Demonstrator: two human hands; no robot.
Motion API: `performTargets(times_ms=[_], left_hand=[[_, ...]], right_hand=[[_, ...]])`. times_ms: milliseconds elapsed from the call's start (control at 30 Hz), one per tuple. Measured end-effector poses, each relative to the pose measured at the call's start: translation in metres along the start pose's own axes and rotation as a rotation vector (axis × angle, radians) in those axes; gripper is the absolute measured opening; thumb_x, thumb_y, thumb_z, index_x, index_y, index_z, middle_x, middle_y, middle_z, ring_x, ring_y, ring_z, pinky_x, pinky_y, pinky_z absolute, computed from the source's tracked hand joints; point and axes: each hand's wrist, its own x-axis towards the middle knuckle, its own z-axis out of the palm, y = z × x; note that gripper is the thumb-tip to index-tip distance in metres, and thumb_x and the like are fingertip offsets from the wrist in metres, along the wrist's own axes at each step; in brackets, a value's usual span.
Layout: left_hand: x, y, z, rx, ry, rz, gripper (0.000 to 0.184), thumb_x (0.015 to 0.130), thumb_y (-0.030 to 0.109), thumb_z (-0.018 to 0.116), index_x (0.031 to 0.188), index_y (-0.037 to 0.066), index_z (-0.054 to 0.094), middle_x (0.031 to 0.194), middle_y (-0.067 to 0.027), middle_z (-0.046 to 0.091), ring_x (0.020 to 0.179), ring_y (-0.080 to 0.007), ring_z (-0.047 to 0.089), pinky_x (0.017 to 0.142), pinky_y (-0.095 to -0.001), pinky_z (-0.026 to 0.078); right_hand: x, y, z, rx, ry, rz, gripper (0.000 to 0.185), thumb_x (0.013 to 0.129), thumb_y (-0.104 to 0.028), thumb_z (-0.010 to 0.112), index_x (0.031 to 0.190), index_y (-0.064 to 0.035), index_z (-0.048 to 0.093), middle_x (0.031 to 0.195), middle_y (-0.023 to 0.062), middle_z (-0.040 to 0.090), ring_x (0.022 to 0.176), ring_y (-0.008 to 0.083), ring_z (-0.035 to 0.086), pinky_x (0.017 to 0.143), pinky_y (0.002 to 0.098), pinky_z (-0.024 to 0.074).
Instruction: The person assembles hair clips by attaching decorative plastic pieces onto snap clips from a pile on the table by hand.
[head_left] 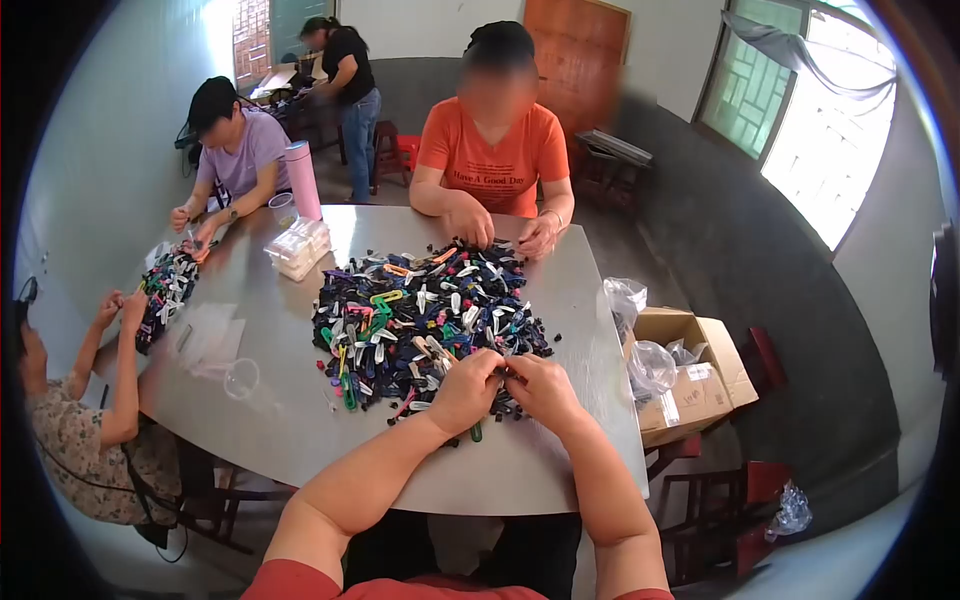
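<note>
A wide heap of small plastic clip-like pieces (400, 310), mostly black, white and dark blue with some green, orange and pink, covers the middle of the metal-topped table (330, 460). At the heap's near right edge, my left hand (467, 392) and my right hand (543, 390) meet fingertip to fingertip. Both are closed in a pinch. Something small and dark shows between the fingertips, too hidden to name. A green piece (476, 431) lies just below my hands.
Across the table, a person in an orange shirt (495, 150) handles the heap's far edge. Two people at left work at a second pile (170, 285). A pink bottle (303, 182), a stack of packets (298, 248) and a clear cup (241, 379) stand there. An open carton (690, 390) sits right.
</note>
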Motion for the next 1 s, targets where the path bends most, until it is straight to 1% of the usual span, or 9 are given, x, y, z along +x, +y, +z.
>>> performTargets(times_ms=[167, 333, 700, 733, 833, 867, 900, 967, 1000], left_hand=[[0.0, 0.005, 0.001, -0.021, -0.003, -0.045, 0.03, 0.087, -0.005, 0.061, 0.116, 0.002, 0.058, 0.099, -0.0179, 0.065, 0.092, -0.0365, 0.066, 0.079, -0.0432, 0.053], [-0.002, 0.007, -0.001, -0.1, -0.016, -0.098, 0.039, 0.091, -0.007, 0.061, 0.127, 0.005, 0.052, 0.098, -0.0134, 0.062, 0.087, -0.0316, 0.067, 0.075, -0.0382, 0.053], [0.0, 0.01, -0.004, -0.124, 0.028, -0.166, 0.028, 0.092, 0.0, 0.064, 0.119, 0.005, 0.057, 0.095, -0.0097, 0.065, 0.086, -0.0235, 0.066, 0.075, -0.0347, 0.052], [-0.001, 0.008, -0.003, -0.125, 0.033, -0.168, 0.028, 0.092, 0.0, 0.065, 0.118, 0.005, 0.057, 0.097, -0.01, 0.066, 0.086, -0.0227, 0.066, 0.075, -0.034, 0.052], [-0.001, 0.008, -0.003, -0.137, 0.016, -0.186, 0.027, 0.093, 0.001, 0.065, 0.118, 0.005, 0.057, 0.097, -0.0089, 0.066, 0.086, -0.0195, 0.066, 0.073, -0.0318, 0.052], [-0.002, 0.006, -0.001, -0.169, 0.018, -0.206, 0.025, 0.094, 0.001, 0.065, 0.117, 0.005, 0.057, 0.096, -0.0071, 0.066, 0.082, -0.0151, 0.065, 0.07, -0.0292, 0.051], [-0.002, 0.005, -0.001, -0.166, 0.023, -0.196, 0.025, 0.094, 0.001, 0.065, 0.117, 0.005, 0.057, 0.096, -0.0071, 0.066, 0.082, -0.0151, 0.065, 0.07, -0.0292, 0.051], [-0.002, 0.006, 0.001, -0.2, 0.03, -0.23, 0.025, 0.091, 0.003, 0.065, 0.115, 0.006, 0.058, 0.092, -0.0125, 0.069, 0.076, -0.0286, 0.069, 0.067, -0.0373, 0.053], [-0.003, 0.005, 0.0, -0.183, 0.03, -0.207, 0.025, 0.091, 0.003, 0.066, 0.115, 0.006, 0.058, 0.092, -0.0127, 0.068, 0.077, -0.0278, 0.069, 0.068, -0.0365, 0.053]], right_hand=[[0.001, -0.003, 0.001, 0.058, 0.066, 0.025, 0.036, 0.088, -0.009, 0.067, 0.124, -0.0057, 0.065, 0.106, 0.0183, 0.071, 0.094, 0.0389, 0.069, 0.079, 0.0461, 0.0558], [0.003, -0.011, -0.001, 0.073, 0.058, 0.131, 0.045, 0.087, -0.007, 0.067, 0.132, -0.0094, 0.058, 0.087, 0.0159, 0.071, 0.084, 0.0395, 0.07, 0.074, 0.0477, 0.055], [0.002, -0.008, 0.001, 0.147, 0.074, 0.173, 0.043, 0.085, -0.006, 0.072, 0.127, -0.0089, 0.064, 0.082, 0.0142, 0.069, 0.074, 0.0331, 0.069, 0.068, 0.0412, 0.0541], [0.002, -0.006, 0.004, 0.172, 0.114, 0.13, 0.04, 0.083, 0.0, 0.072, 0.122, -0.0045, 0.066, 0.076, 0.0106, 0.065, 0.065, 0.0226, 0.063, 0.064, 0.0351, 0.0525], [0.001, -0.007, 0.001, 0.228, 0.095, 0.164, 0.04, 0.085, -0.005, 0.073, 0.124, -0.009, 0.066, 0.085, 0.0127, 0.071, 0.074, 0.0284, 0.07, 0.069, 0.0387, 0.0552], [0.002, -0.008, 0.001, 0.249, 0.083, 0.199, 0.04, 0.085, -0.004, 0.073, 0.124, -0.0092, 0.067, 0.085, 0.0113, 0.072, 0.073, 0.0255, 0.069, 0.069, 0.0379, 0.0555], [0.002, -0.007, 0.002, 0.246, 0.089, 0.189, 0.04, 0.085, -0.004, 0.073, 0.124, -0.0092, 0.067, 0.085, 0.0113, 0.072, 0.073, 0.0255, 0.069, 0.069, 0.0379, 0.0555], [0.001, -0.004, 0.006, 0.294, 0.101, 0.202, 0.04, 0.085, -0.004, 0.073, 0.124, -0.0094, 0.067, 0.085, 0.0099, 0.071, 0.072, 0.0222, 0.068, 0.068, 0.0364, 0.055], [0.001, -0.006, 0.003, 0.311, 0.069, 0.239, 0.04, 0.085, -0.004, 0.072, 0.124, -0.0096, 0.067, 0.086, 0.0087, 0.071, 0.071, 0.0202, 0.067, 0.068, 0.0355, 0.0547]])
